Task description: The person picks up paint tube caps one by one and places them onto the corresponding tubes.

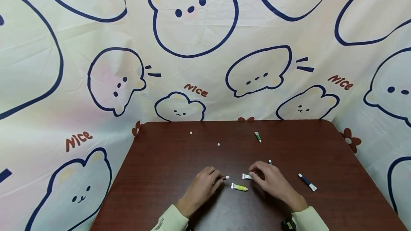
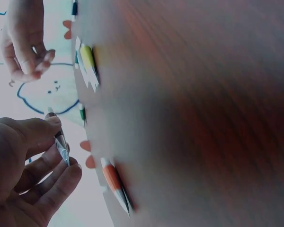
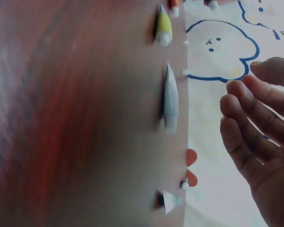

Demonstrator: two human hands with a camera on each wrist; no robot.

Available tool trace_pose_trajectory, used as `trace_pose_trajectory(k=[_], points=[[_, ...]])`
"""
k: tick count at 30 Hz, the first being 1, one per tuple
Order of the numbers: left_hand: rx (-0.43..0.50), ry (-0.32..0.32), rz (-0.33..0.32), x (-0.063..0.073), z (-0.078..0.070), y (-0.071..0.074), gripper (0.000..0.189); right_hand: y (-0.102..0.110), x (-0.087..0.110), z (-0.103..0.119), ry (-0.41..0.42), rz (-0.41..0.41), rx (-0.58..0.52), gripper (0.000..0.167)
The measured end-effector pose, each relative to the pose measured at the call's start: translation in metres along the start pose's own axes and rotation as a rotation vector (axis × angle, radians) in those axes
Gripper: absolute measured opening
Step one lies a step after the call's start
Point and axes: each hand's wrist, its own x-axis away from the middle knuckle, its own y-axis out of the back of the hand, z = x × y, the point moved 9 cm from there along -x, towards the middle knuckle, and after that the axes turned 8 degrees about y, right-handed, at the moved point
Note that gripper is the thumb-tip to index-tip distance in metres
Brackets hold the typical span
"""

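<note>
My left hand (image 1: 203,187) pinches a small brown paint tube (image 2: 60,138) between thumb and fingers; its white cap points towards my right hand. Above the table, my right hand (image 1: 274,183) hangs with relaxed, slightly bent fingers and nothing between them in the right wrist view. Below it lies a white paint tube (image 3: 170,104), partly covered by the fingers in the head view. A yellow paint tube (image 1: 240,187) lies between the hands. An orange paint tube (image 2: 114,180) rests on the table in the left wrist view; the left hand hides it from the head camera.
The brown table (image 1: 167,152) carries a green tube (image 1: 258,137) at the back and a dark blue tube (image 1: 307,182) on the right. Another tube (image 1: 270,162) shows partly behind my right hand. Two small white pieces (image 1: 218,144) lie towards the back. A printed curtain (image 1: 192,70) surrounds the table.
</note>
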Motion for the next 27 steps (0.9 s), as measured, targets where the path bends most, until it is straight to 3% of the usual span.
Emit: trace_pose_trajectory(k=[10, 19, 27], points=[[-0.042, 0.072, -0.066, 0.002, 0.037, 0.010, 0.015, 0.010, -0.013, -0.019, -0.017, -0.013, 0.047, 0.005], [-0.096, 0.175, -0.035, 0.005, 0.071, 0.011, 0.011, 0.017, -0.024, -0.032, -0.024, -0.012, 0.089, 0.007], [-0.098, 0.237, -0.016, 0.011, 0.093, 0.009, 0.010, 0.028, -0.039, -0.033, -0.005, -0.004, 0.097, 0.007]])
